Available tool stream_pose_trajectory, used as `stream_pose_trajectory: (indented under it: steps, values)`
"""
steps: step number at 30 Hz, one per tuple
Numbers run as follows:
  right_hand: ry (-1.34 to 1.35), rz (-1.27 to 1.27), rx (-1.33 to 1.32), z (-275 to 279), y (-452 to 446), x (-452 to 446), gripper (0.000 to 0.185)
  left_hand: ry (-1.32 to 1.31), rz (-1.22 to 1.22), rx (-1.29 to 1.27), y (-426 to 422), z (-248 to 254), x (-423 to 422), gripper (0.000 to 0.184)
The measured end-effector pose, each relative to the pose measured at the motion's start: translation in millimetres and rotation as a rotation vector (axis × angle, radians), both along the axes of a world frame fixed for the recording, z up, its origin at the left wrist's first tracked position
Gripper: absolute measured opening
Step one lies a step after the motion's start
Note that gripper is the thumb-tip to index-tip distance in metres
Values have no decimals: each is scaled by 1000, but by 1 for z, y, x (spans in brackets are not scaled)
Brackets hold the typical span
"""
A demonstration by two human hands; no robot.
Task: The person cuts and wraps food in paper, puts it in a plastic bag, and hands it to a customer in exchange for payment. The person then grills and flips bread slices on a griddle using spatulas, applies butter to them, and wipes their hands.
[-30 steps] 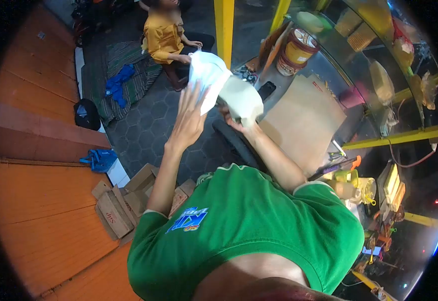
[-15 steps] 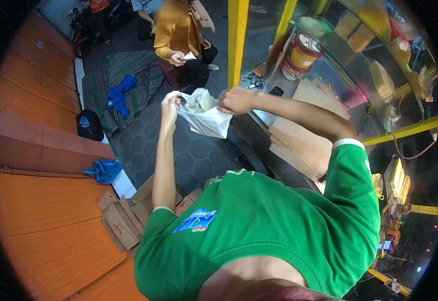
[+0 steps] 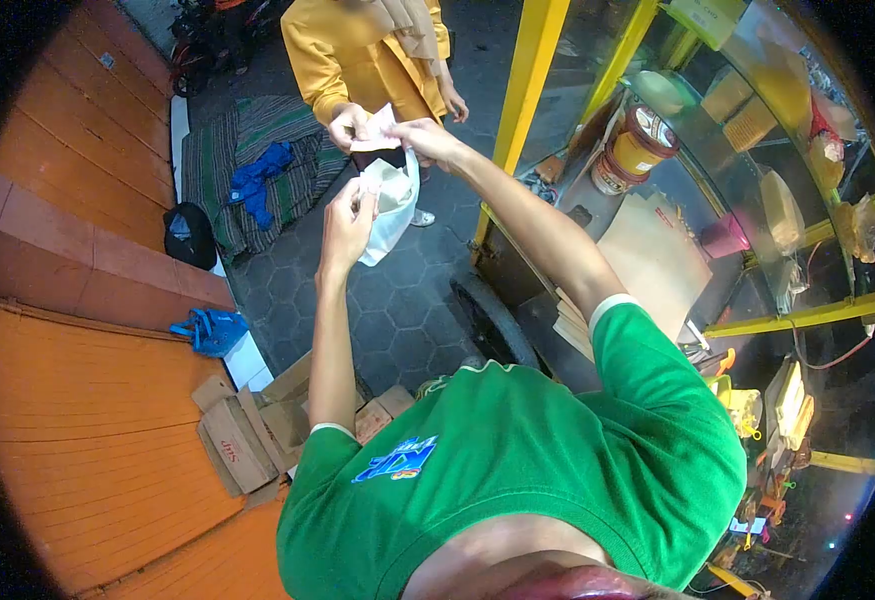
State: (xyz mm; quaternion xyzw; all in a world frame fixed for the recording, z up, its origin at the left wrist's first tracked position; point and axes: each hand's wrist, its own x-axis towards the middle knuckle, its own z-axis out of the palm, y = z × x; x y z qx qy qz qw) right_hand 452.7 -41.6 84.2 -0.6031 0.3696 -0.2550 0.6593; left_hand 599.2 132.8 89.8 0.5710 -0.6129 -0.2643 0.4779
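My left hand [image 3: 347, 225] is closed on the near side of a white plastic bag [image 3: 385, 235], with something pale showing inside its mouth. My right hand [image 3: 429, 143] reaches forward, its fingers pinched at the edge of a pale paper slip [image 3: 375, 132]. The bag's far edge runs up to these same fingers. Across from me, the hand [image 3: 349, 128] of a person in a yellow jacket [image 3: 319, 62] also holds the slip. What lies inside the bag is mostly hidden.
To the right stands a yellow-framed glass display case [image 3: 532, 90] with stacked tubs [image 3: 635, 145] and cardboard [image 3: 652, 250]. A black tire [image 3: 492, 318] is near its foot. Cardboard boxes [image 3: 237, 445] lean by the orange wall [image 3: 87, 430]. A striped mat [image 3: 207, 165] lies ahead.
The person in yellow has risen and come closer, holding out the slip. My right hand has moved forward to the slip; my left hand has lowered slightly, and the bag now hangs more upright.
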Motion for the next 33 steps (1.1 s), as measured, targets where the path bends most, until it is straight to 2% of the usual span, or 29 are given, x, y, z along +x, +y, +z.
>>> stream_pose_trajectory:
  steps: [1, 4, 6, 9, 16, 18, 20, 21, 23, 26, 30, 32, 33]
  values:
    - [-56, 26, -66, -3, 4, 2, 24, -1, 2, -2, 2, 7, 2, 18]
    - [-130, -5, -44, -1, 6, -9, 19, -95, 20, -52, 6, 24, 6, 19]
    - [-201, -171, -86, 2, 11, -16, 19, -97, 20, -82, 2, 30, 10, 19]
    - [-47, -277, -338, 25, 18, -28, 21, -94, 48, -152, -7, 43, 8, 18]
    - [43, -121, -466, 77, 18, -60, 23, -208, 109, -58, -38, 66, 4, 20]
    - [106, -86, -498, 84, 13, -63, 25, -390, 179, -63, -44, 70, 3, 22]
    - [154, 5, -694, 84, -6, -60, 27, -440, 206, -49, -44, 78, -3, 22]
    - [152, 6, -701, 87, -11, -61, 27, -488, 235, -26, -43, 83, -7, 23]
    - [306, 18, -871, 91, -13, -61, 28, -408, 185, -42, -41, 92, -10, 22]
    - [298, -28, -960, 93, -17, -58, 28, -278, 241, -39, -61, 83, -5, 21]
    - [345, -65, -977, 92, -25, -57, 27, -109, 240, -118, -86, 69, -1, 19]
    - [383, -111, -833, 90, -24, -56, 24, 40, 143, -110, -103, 54, 8, 19]
    - [378, -114, -837, 90, -21, -58, 24, 35, 143, -115, -108, 46, 9, 19]
